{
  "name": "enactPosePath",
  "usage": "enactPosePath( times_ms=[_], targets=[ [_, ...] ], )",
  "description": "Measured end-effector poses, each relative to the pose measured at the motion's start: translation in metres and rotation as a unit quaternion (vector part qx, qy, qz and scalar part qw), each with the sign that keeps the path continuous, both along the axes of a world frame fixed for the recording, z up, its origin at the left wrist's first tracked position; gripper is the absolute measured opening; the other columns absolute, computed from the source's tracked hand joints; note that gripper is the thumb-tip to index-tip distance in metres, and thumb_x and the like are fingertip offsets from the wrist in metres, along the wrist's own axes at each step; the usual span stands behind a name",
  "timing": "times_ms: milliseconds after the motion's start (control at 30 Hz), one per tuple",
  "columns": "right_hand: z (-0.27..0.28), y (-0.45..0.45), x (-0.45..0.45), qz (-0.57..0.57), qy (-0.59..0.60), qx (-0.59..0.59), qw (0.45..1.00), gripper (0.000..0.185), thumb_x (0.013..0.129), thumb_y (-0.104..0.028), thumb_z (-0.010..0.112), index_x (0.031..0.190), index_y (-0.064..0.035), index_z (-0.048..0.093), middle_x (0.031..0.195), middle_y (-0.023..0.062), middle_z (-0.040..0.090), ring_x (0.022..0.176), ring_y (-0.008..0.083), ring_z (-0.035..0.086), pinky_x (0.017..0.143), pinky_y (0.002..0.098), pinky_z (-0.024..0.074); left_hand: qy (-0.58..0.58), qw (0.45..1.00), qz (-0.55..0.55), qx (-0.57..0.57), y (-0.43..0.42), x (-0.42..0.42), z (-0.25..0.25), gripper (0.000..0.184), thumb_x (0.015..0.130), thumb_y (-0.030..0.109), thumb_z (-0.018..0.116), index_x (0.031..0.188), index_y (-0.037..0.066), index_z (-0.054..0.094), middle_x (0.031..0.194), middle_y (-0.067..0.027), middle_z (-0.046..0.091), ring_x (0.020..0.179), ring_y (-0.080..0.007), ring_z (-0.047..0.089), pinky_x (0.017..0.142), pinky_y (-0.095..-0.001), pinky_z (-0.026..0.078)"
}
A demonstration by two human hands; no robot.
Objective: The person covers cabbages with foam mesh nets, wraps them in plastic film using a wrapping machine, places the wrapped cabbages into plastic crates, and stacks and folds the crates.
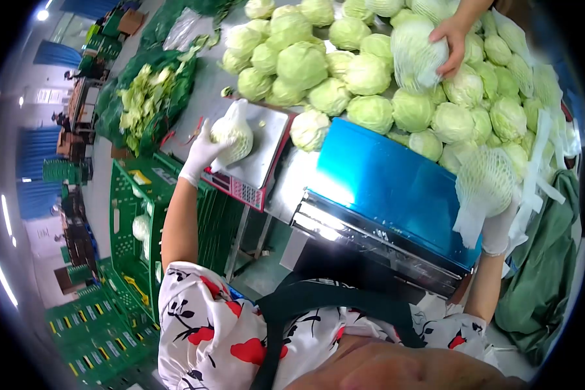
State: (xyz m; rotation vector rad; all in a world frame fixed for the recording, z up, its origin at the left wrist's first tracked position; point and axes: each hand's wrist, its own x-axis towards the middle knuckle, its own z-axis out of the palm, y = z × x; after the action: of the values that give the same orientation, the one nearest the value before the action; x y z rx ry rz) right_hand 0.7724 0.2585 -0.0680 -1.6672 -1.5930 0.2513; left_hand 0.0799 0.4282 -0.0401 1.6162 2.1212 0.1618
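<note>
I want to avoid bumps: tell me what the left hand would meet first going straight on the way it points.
The netted cabbage on the scale. The left hand already seems to be against it, though one view leaves depth unclear.

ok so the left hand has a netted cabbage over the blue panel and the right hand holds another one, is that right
Not quite: the head view shows the left hand with its netted cabbage over the scale, not the blue panel. The rest is right.
</note>
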Motion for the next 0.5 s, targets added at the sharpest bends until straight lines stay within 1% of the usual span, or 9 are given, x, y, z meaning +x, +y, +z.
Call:
enactPosePath(
  times_ms=[33,100,133,200,267,300,333,367,500],
  targets=[
    [0.017,-0.01,-0.017,0.009,0.085,-0.031,0.996,0.062,0.081,-0.006,0.074,0.136,0.0021,0.048,0.132,0.0157,0.057,0.118,0.0269,0.057,0.102,0.0376,0.0449,-0.057,0.997,0.008,0.061,-0.002,-0.008,0.002,0.109,0.074,0.047,0.085,0.152,-0.003,0.028,0.14,-0.027,0.053,0.128,-0.0298,0.054,0.105,-0.0368,0.044],
    [0.031,-0.035,-0.027,-0.013,0.237,-0.039,0.971,0.055,0.089,-0.013,0.067,0.138,0.002,0.047,0.135,0.0159,0.055,0.12,0.0249,0.057,0.103,0.0387,0.0454,-0.164,0.969,0.024,0.182,-0.018,-0.022,0.006,0.106,0.079,0.044,0.083,0.154,-0.002,0.023,0.146,-0.0283,0.045,0.135,-0.0312,0.048,0.109,-0.0371,0.04],
    [0.036,-0.044,-0.029,-0.024,0.346,-0.045,0.937,0.054,0.093,-0.022,0.06,0.14,0.0004,0.046,0.137,0.0166,0.054,0.121,0.0264,0.056,0.103,0.0412,0.0458,-0.212,0.956,0.052,0.196,-0.03,-0.014,0.032,0.1,0.083,0.038,0.081,0.154,-0.002,0.023,0.152,-0.0281,0.038,0.14,-0.0327,0.041,0.112,-0.0381,0.036],
    [0.045,-0.064,-0.033,-0.065,0.556,-0.026,0.828,0.058,0.1,-0.041,0.046,0.144,-0.0028,0.044,0.14,0.0182,0.052,0.123,0.0294,0.055,0.104,0.0461,0.0467,-0.252,0.926,0.064,0.273,-0.039,-0.049,0.035,0.099,0.083,0.036,0.082,0.154,-0.001,0.023,0.15,-0.0278,0.04,0.139,-0.0325,0.043,0.112,-0.0387,0.037],
    [0.082,-0.069,-0.061,-0.081,0.71,-0.035,0.699,0.07,0.098,-0.056,0.04,0.147,-0.0047,0.04,0.142,0.0199,0.05,0.124,0.0364,0.054,0.102,0.0514,0.0474,-0.243,0.917,0.065,0.309,-0.058,-0.056,0.067,0.098,0.084,0.036,0.081,0.154,-0.001,0.025,0.148,-0.0276,0.043,0.137,-0.0327,0.045,0.112,-0.0393,0.038],
    [0.101,-0.071,-0.083,-0.119,0.686,-0.021,0.718,0.074,0.097,-0.06,0.041,0.148,-0.0074,0.04,0.146,0.0209,0.046,0.123,0.0375,0.055,0.099,0.056,0.0478,-0.219,0.918,0.067,0.325,-0.062,-0.064,0.076,0.097,0.084,0.039,0.08,0.154,0.0,0.026,0.147,-0.0262,0.045,0.134,-0.0332,0.048,0.111,-0.0393,0.039],
    [0.1,-0.078,-0.08,-0.021,0.703,-0.057,0.708,0.075,0.096,-0.061,0.041,0.149,-0.0082,0.039,0.147,0.0208,0.045,0.123,0.0381,0.055,0.098,0.0565,0.0484,-0.179,0.925,0.062,0.329,-0.065,-0.074,0.083,0.097,0.083,0.042,0.079,0.153,0.0,0.028,0.146,-0.0245,0.047,0.132,-0.033,0.05,0.108,-0.0391,0.042],
    [0.094,-0.09,-0.066,0.076,0.713,-0.093,0.691,0.075,0.096,-0.063,0.041,0.149,-0.009,0.038,0.148,0.0207,0.044,0.122,0.0387,0.055,0.097,0.057,0.0491,-0.185,0.924,0.064,0.329,-0.066,-0.078,0.086,0.096,0.083,0.043,0.079,0.153,0.0,0.029,0.146,-0.0236,0.047,0.131,-0.0327,0.051,0.107,-0.0392,0.043],
    [0.091,-0.106,-0.069,0.071,0.751,-0.084,0.651,0.076,0.095,-0.058,0.051,0.153,-0.0141,0.03,0.147,0.018,0.044,0.126,0.0365,0.05,0.094,0.0523,0.0512,-0.246,0.916,0.072,0.308,-0.054,-0.082,0.068,0.098,0.081,0.045,0.08,0.152,-0.001,0.03,0.144,-0.0238,0.048,0.131,-0.032,0.051,0.106,-0.039,0.044]
  ],
)
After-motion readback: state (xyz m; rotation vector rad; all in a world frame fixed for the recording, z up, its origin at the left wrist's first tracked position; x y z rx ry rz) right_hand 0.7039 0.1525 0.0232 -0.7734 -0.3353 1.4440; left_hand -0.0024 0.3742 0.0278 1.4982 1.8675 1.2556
